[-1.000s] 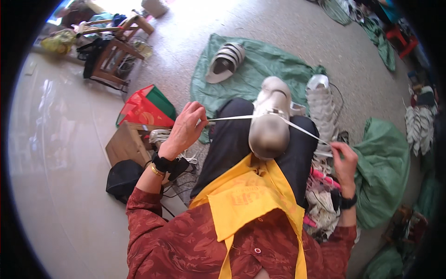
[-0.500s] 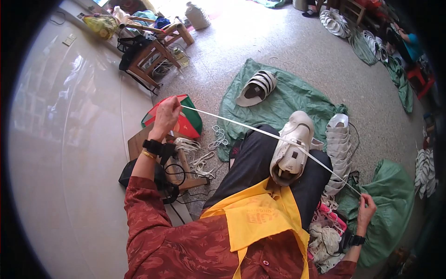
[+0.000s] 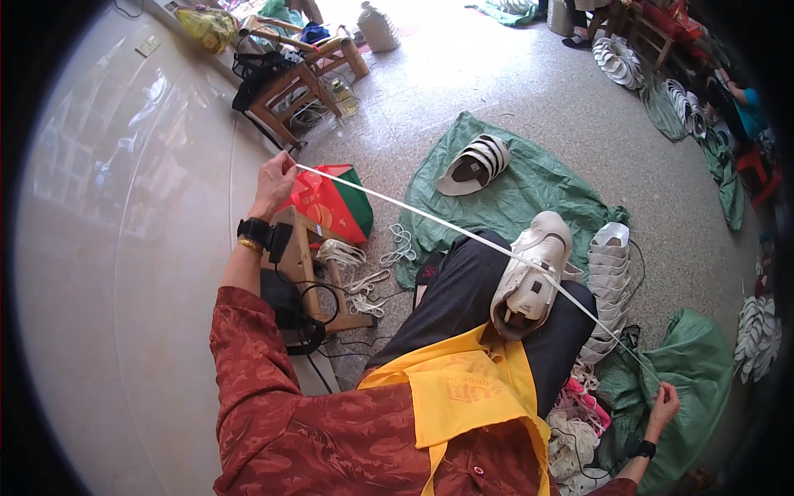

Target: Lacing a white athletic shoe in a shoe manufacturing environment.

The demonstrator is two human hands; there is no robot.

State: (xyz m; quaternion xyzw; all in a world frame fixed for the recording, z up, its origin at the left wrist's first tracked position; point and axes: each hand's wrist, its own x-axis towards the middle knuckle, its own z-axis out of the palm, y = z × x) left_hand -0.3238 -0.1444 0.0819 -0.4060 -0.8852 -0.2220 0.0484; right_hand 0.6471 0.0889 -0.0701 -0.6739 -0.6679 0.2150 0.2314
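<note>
A white shoelace runs taut across my lap, passing through the upper of a white shoe that rests on my thighs, toe pointing away. My left hand, raised at the far left, is closed on one end of the lace. Low on the right, my right hand pinches the other end. Both arms are spread wide, with the shoe between them. Near my left wrist stands a wooden stool with loose white laces hanging at its side.
A green sheet on the floor bears a white shoe upper. Beside my right knee stands a stack of white uppers. A green sack lies right, a red and green bag left. Another person sits far right.
Both hands have moved farther apart, the left outward and up, the right outward and down, with the lace stretched longer between them. The view has shifted slightly.
</note>
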